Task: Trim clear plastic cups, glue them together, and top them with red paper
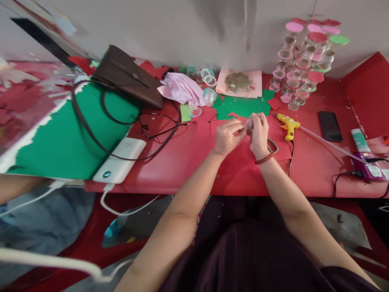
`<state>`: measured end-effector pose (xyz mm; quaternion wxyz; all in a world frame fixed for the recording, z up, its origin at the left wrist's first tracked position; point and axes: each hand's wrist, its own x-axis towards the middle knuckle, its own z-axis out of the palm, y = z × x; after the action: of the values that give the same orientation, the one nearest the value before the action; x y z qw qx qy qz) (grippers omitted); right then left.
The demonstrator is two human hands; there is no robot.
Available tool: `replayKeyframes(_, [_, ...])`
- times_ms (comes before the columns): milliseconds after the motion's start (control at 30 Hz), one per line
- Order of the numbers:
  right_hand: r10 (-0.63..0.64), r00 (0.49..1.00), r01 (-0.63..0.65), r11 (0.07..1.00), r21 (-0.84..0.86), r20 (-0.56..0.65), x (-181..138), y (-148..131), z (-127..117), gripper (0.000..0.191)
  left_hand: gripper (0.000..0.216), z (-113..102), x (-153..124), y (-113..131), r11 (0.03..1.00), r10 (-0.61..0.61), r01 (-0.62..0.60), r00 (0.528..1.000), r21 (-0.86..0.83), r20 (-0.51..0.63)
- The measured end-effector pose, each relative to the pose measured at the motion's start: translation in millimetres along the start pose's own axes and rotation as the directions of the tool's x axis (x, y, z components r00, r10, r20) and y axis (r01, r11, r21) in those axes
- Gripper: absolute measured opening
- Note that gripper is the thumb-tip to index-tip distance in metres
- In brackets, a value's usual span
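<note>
Over the red paper sheets (234, 164), both my hands meet in front of me. My right hand (259, 132), with a beaded bracelet at the wrist, is closed around a small clear plastic piece (249, 125); the fingers hide its full shape. My left hand (228, 137) pinches at the left side of that same piece. A grey-green loop (273, 145), perhaps a scissors handle, shows partly beside my right wrist. To the right lies a yellow glue gun (288, 125) with a glue stick in its back.
Clear plastic cups (209, 97) and pink cloth (182, 88) lie behind. Stacked clear cups with coloured discs (304, 65) hang at back right. A phone (330, 126) and purple power strip (368, 166) are right; eyeglasses (161, 132), a brown bag (127, 77) and white power bank (120, 161) left.
</note>
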<state>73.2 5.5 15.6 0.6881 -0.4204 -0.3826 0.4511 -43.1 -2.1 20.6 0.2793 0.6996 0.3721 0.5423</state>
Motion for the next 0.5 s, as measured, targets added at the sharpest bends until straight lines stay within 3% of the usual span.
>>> replayKeyframes(333, [-0.054, 0.999, 0.054, 0.996, -0.071, -0.004, 2.1, 14.2, -1.0, 0.046, 0.033, 7.0, -4.6, -8.6, 0.994, -0.034, 0.037, 0.999, 0.1, -0.034])
replayKeyframes(500, [0.06, 0.998, -0.061, 0.997, -0.04, -0.01, -0.1, 5.6, 0.0, 0.047, 0.024, 2.0, -2.9, -1.3, 0.998, -0.005, 0.007, 1.0, 0.06, -0.027])
